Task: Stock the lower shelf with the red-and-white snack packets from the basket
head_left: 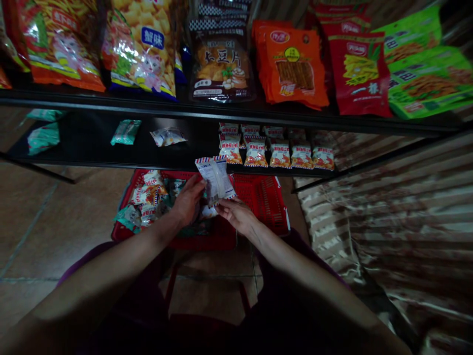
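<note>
Tiled floor and striped cloth occupy the left and right of the frame. We find one white packet, printed back showing, at mid-frame, before the front edge of the lower black shelf. Our right hand pinches its lower edge, fingers closed; our left hand is partly curled, fingertips at the packet's left edge, grip undeterminable. Beneath, we note a red basket holding small packets. Right of centre, we record shelved packets in rows; larger snack bags line the top.
</note>
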Demonstrator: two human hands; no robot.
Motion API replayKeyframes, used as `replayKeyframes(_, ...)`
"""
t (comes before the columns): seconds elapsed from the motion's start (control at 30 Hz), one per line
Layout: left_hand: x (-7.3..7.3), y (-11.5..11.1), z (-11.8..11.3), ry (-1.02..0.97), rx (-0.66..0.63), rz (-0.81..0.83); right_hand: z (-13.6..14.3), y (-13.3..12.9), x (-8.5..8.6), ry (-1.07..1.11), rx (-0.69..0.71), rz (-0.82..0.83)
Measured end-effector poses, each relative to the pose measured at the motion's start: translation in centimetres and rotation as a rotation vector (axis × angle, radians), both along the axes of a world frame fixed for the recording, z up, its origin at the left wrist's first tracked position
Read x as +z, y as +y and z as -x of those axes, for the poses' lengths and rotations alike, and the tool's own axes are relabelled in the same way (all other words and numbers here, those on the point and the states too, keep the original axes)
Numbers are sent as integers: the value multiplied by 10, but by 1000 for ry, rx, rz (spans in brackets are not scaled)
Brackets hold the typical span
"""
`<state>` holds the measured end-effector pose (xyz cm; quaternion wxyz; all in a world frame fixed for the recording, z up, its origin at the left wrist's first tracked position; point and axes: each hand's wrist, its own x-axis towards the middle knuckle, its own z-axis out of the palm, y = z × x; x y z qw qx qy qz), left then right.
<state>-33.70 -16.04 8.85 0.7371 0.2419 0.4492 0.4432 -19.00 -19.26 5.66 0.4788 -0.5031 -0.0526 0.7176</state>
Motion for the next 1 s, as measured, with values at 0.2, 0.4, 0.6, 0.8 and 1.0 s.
replayKeyframes(0.2,5,15,24,116,95,40,-1,-11,0,-31,146,44)
replayKeyframes(0.4,-1,18,32,263,222,98,-3,-13,4,-14,197,60)
replayKeyframes(0.6,4,21,35,294,249,109,-6,-11,7,43,199,22)
replayKeyframes(0.8,0,18,38,239,205,82,-1,-15,13,-87,173,-16)
replayKeyframes(1.0,-4,16,41,248,219,91,-2,-15,12,-75,178,-30)
